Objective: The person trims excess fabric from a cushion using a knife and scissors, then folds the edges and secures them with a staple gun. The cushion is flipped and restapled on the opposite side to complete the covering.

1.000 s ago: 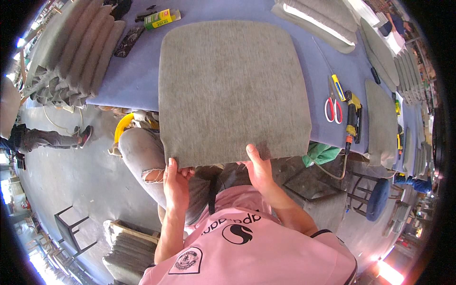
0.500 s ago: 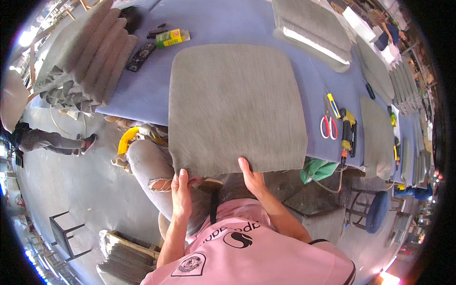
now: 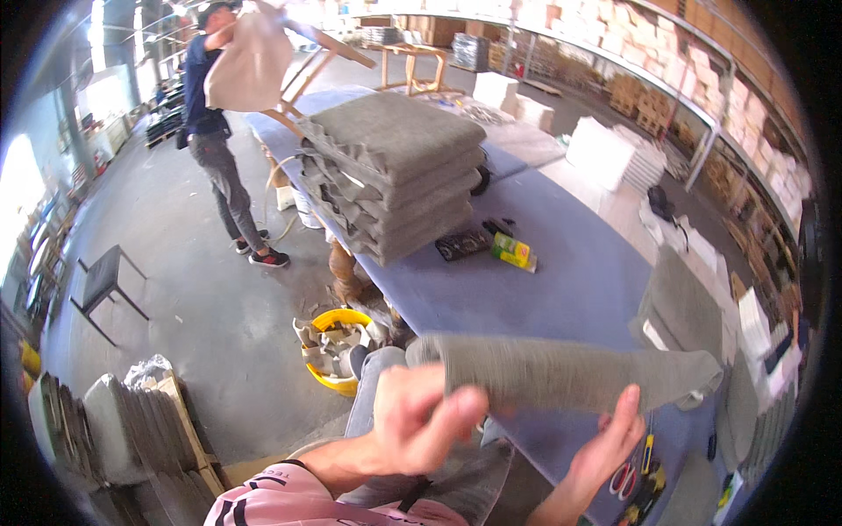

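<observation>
A grey fabric-covered seat cushion [image 3: 561,377] is held up in front of me, tipped so that it shows almost edge-on. At its left end, my left hand [image 3: 419,416] is closed on the edge, fingers curled and slightly blurred. My right hand [image 3: 610,443] grips the lower edge farther right, thumb up against the fabric and other fingers partly hidden. Beyond the cushion, a stack of similar grey cushions [image 3: 395,167] sits on the blue-covered table [image 3: 561,219]. Red-handled scissors [image 3: 623,482] and a yellow screwdriver [image 3: 647,454] lie near my right hand.
A yellow bucket [image 3: 326,380] of fabric scraps stands beside the table. On the table lies a yellow-green bottle [image 3: 513,252]. Farther left, a person [image 3: 210,131] handles a wooden chair frame. More cushions [image 3: 140,430] are piled at lower left, near a black chair [image 3: 103,280].
My view has swung left and up. The cushion has gone from facing me broadly to nearly edge-on, and my left hand has risen with its end.
</observation>
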Available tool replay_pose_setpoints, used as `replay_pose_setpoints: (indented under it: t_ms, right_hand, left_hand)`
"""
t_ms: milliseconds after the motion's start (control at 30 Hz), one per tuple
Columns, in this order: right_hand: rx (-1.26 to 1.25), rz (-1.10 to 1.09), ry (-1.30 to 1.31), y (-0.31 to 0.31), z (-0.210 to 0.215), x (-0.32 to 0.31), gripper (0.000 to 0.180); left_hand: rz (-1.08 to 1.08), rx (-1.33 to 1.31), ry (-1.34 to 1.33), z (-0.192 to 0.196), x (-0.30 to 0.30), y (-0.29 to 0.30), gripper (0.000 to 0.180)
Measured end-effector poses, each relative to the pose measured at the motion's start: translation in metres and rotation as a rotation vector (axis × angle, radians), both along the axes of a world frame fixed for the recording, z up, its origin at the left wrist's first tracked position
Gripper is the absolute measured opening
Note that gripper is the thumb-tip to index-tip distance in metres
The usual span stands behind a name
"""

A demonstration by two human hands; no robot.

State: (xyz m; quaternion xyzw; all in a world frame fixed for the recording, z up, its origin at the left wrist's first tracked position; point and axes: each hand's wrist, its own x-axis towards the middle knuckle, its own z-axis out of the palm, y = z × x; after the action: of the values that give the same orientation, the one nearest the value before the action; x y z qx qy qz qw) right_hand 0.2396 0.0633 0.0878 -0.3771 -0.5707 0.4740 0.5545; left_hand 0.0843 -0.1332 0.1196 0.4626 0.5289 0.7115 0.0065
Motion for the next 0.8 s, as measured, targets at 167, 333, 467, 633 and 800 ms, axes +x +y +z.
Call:
replay_pose_setpoints:
  t_ms: [167,333,467,633,800]
  right_hand:
    - [0.399,0.149,-0.112,0.044,0.024,-0.104,0.059]
    - [0.421,-0.026,0.04,0.091,0.019,-0.163,0.06]
    - [0.535,-0.072,-0.027,0.1,0.019,-0.202,0.058]
    - [0.66,-0.166,-0.208,0.124,0.008,-0.227,0.06]
    - [0.743,-0.135,-0.001,0.13,-0.001,-0.233,0.048]
  left_hand:
    - [0.112,0.185,-0.241,0.01,-0.058,0.034,0.045]
    - [0.157,0.027,0.492,0.056,-0.087,0.075,0.027]
    - [0.274,-0.059,0.878,0.113,-0.119,0.173,0.017]
    - [0.152,-0.784,0.936,0.103,-0.202,0.261,0.046]
    - [-0.059,-1.113,0.782,0.082,-0.221,0.278,0.067]
